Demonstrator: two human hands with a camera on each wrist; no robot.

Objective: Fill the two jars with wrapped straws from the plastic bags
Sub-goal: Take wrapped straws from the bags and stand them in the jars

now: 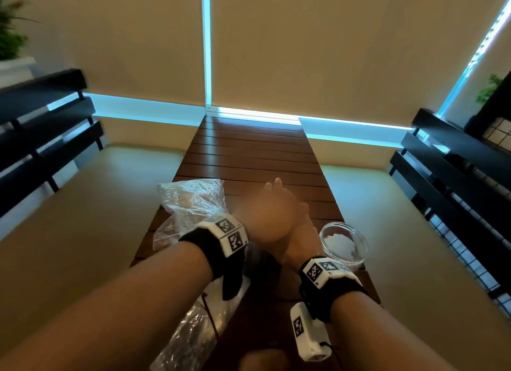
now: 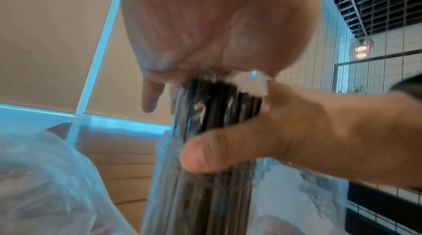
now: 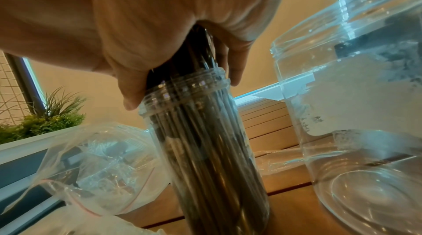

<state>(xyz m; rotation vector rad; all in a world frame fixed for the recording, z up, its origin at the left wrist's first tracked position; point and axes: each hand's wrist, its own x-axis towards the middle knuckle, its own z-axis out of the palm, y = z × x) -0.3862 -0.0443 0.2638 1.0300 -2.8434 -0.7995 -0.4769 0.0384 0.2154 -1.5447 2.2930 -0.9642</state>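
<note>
Slatted dark-brown wooden counter [image 1: 249, 154], long and narrow, glossy planks; far half bare, pale floor open on both sides, black rail frames well apart left and right. Beige roller blinds behind, bright strips at their edges.

Crumpled clear plastic bags [image 1: 190, 196] lie on the counter's left side, thin and shiny; the right wrist view shows one bag with a red zip line [image 3: 75, 192]. Contents of the bags too blurred to tell.

Wide clear plastic jar [image 1: 344, 244] stands upright at the counter's right edge, round, threaded open mouth, a torn white label remnant on its wall, no writing readable. It looks empty in the right wrist view [image 3: 356, 112].

Tall narrow clear jar [image 3: 205, 148], cylindrical with a ridged threaded neck, stands just left of the wide jar, near but not touching it. It is packed with dark wrapped straws [image 3: 200, 139], thin and straight, upright, wrappers glinting; their tops stick up above the mouth.

Right hand [image 1: 300, 238] is over the narrow jar, fingers [image 3: 130, 94] curled down around the straw bundle at the jar's neck, thumb across the straws in the left wrist view [image 2: 228, 152].

Left hand [image 1: 265, 213] sits on top of the bundle, palm [image 2: 217, 22] pressing on the straw ends; fingers mostly hidden, so cannot tell whether they clasp the straws or lie straight. Motion blur on this hand.

Both wrists wear black straps with white tagged camera blocks [image 1: 229, 232].
</note>
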